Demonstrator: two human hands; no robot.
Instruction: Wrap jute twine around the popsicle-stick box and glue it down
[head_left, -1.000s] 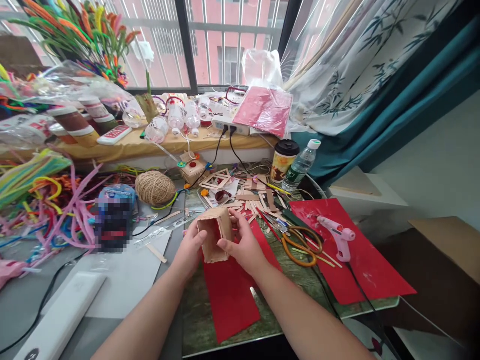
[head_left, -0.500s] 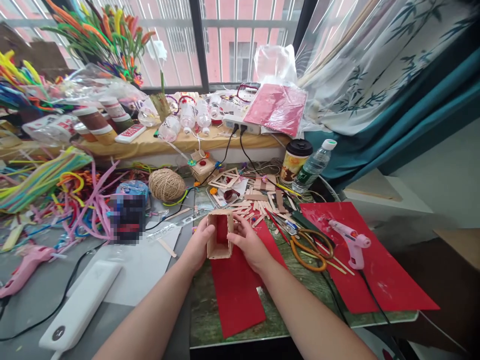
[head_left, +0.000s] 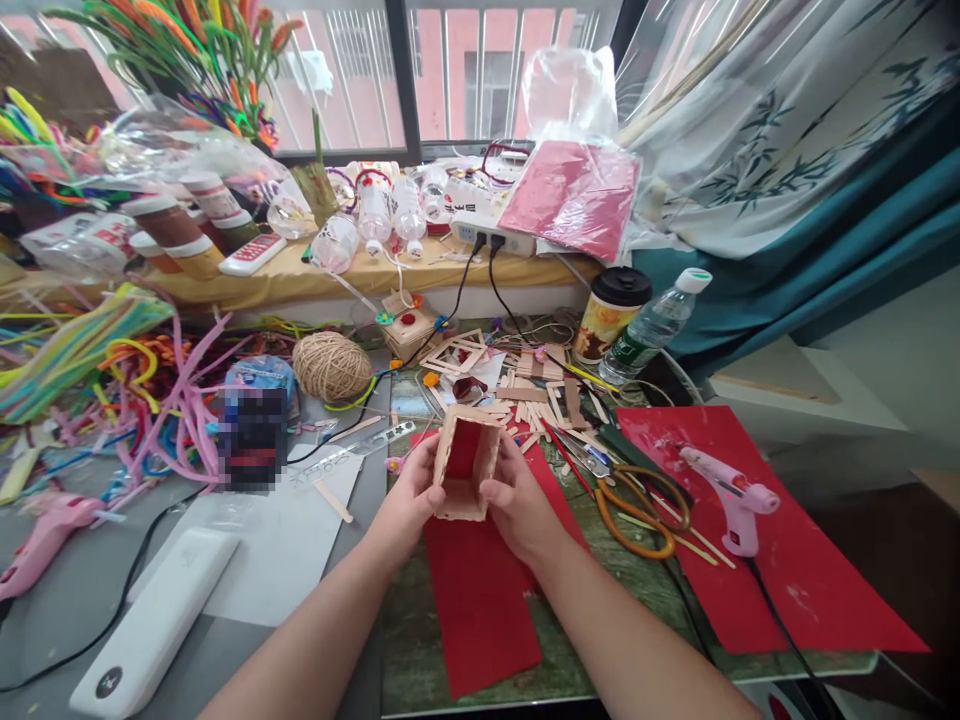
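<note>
Between my two hands is a small wooden box [head_left: 461,498], its open side facing me and its inside showing red at the back. My left hand [head_left: 411,500] grips the box's left wall, the thumb at its lower front edge. On the opposite wall my right hand [head_left: 521,500] is closed in the same way. The box is held tilted above a cut sheet of red paper [head_left: 480,620]. Just beyond it lies a heap of craft sticks [head_left: 525,400]. The fingers behind the box are partly hidden.
Scissors with tan handles [head_left: 645,510] and a pink glue gun [head_left: 731,495] on red card lie to the right. A bottle [head_left: 652,325] and a lidded cup [head_left: 611,312] stand behind. Leftward are a twine ball [head_left: 331,367], pipe cleaners [head_left: 180,420] and a white power bank [head_left: 157,620].
Both hands have shifted the box slightly right in the view and tilted it, so more of its red inside shows. The camera view has also moved a little.
</note>
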